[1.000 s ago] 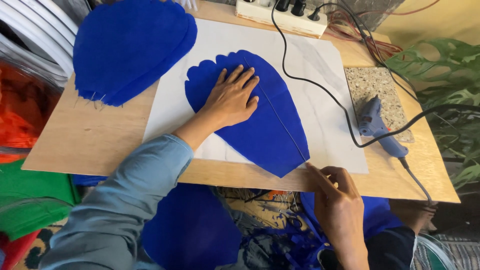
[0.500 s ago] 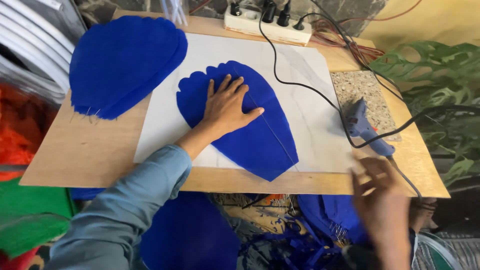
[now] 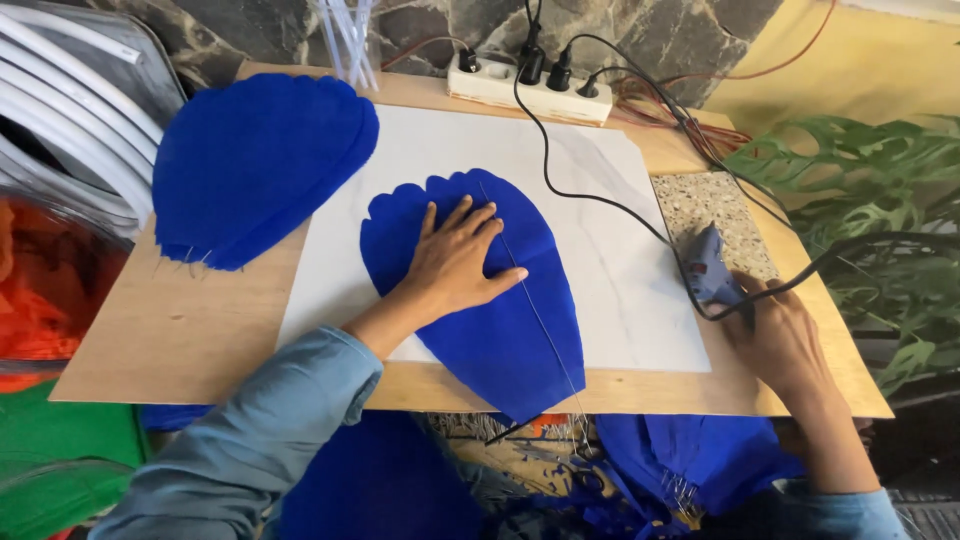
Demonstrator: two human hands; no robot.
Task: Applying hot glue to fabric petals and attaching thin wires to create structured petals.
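A blue petal-shaped sheet point(image 3: 490, 300), matte and crepe-like, with a scalloped top edge and a pointed lower tip, lies on a smooth white marbled board point(image 3: 610, 260). A thin straight wire point(image 3: 535, 310) runs along the petal's length from near its scalloped edge to past its tip. The board rests on a pale plywood surface point(image 3: 200, 330).

Up and left of the white board, a stack of similar blue petals point(image 3: 255, 165) overlaps the plywood's edge, loose thread-like wires poking out below it. Beyond the board's far edge sits a white power strip point(image 3: 530, 92) with black plugs; a black cable point(image 3: 600, 200) snakes from it across the board's upper right part to a blue glue gun point(image 3: 712, 268). The gun lies on a speckled stone tile point(image 3: 715, 215) just to the right of the board. Clear glue sticks point(image 3: 345, 40) stand beyond the board's far left corner. Green leaves point(image 3: 880, 210) crowd the space past the tile, and more blue petals point(image 3: 690, 465) hang below the surface's near edge.

The left hand point(image 3: 455, 265) is spread flat, fingers fanned, pressing on the petal just beside the wire. The right hand point(image 3: 775, 330) is curled around the glue gun's handle at the tile's near corner, the cable passing over it.
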